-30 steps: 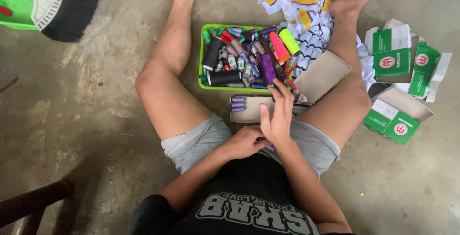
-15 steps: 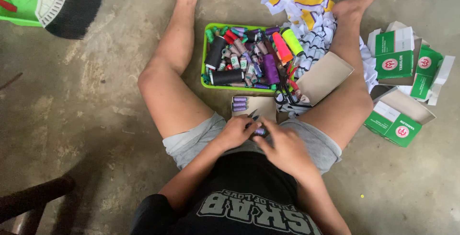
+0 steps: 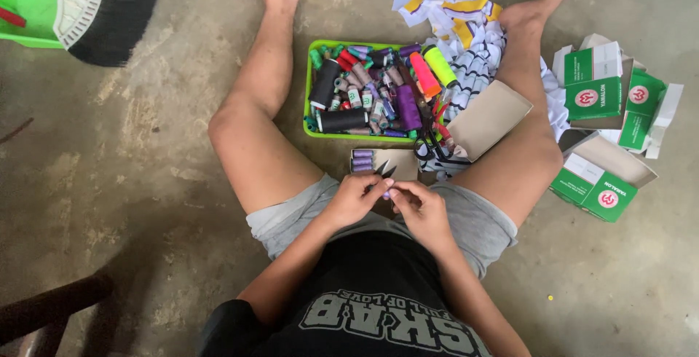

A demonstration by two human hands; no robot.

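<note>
Left hand grips small snips, blades pointing up over lap. Right hand pinches small purple item, too small to tell, touching left fingers. Just ahead: small box of purple spools; beyond it, green tray of thread.

Head-worn camera looks steeply down, close above the lap.

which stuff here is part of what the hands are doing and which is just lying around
In hand:
left hand
right hand
small snips
purple spools in the open box
green tray of thread spools

Lying about:
broom
green cartons
cloth scraps
</note>
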